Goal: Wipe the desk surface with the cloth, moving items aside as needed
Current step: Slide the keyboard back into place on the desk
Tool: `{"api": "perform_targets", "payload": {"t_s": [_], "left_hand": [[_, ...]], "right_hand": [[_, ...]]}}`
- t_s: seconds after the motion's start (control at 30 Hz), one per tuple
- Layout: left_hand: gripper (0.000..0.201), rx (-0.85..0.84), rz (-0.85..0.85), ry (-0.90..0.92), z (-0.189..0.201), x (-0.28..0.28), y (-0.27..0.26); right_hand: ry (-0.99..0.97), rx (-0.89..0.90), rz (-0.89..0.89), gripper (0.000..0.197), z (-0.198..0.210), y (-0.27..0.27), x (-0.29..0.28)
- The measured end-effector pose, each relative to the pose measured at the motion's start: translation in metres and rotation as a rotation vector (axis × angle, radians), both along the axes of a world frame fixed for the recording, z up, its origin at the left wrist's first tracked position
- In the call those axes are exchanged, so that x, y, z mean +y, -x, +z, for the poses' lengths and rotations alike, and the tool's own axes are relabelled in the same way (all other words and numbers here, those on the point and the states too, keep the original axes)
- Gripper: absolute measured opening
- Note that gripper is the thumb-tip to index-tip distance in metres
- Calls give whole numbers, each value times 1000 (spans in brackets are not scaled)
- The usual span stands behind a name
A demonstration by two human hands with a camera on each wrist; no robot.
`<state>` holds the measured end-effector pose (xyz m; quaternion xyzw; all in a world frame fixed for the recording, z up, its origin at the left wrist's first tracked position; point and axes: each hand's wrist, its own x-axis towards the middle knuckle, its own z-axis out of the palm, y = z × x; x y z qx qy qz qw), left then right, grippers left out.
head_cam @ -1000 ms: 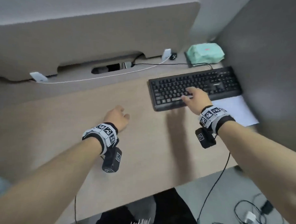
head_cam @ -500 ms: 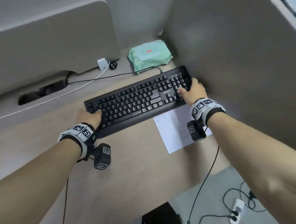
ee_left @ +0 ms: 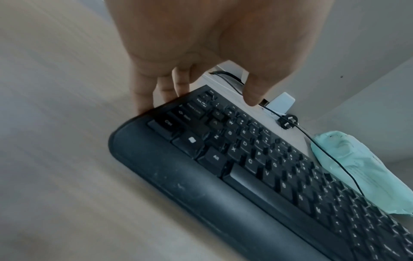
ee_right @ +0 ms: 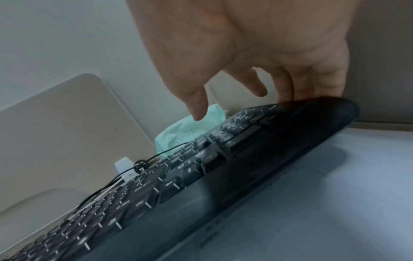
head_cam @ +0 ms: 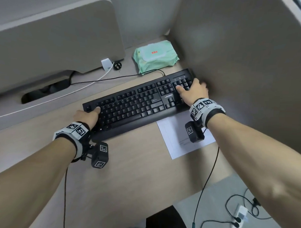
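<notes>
Both hands are gripping the black keyboard (head_cam: 138, 105): left hand (head_cam: 85, 116) clamping its left end, right hand (head_cam: 192, 92) its right end, on the table (head_cam: 127, 172).

Black full-size keyboard (head_cam: 138, 105) seen lying diagonally across the light wood-grain bench (head_cam: 127, 172), right end toward the corner. Its right end is raised off the surface. No cloth is seen; a green wipes pack (head_cam: 155, 58) lies behind.
</notes>
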<state>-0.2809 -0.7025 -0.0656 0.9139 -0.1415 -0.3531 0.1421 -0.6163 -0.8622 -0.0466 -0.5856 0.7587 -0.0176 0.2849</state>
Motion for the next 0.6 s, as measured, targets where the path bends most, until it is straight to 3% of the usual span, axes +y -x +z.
{"api": "perform_targets", "payload": {"t_s": [0.27, 0.43, 0.6], "left_hand": [[95, -39, 84, 46, 23, 54, -66], [107, -51, 201, 81, 37, 124, -145], [97, -128, 259, 39, 48, 217, -239]], "right_hand": [[11, -3, 135, 77, 22, -61, 39], [-28, -9, 238, 84, 26, -141, 88], [-69, -40, 405, 85, 29, -248, 156]]}}
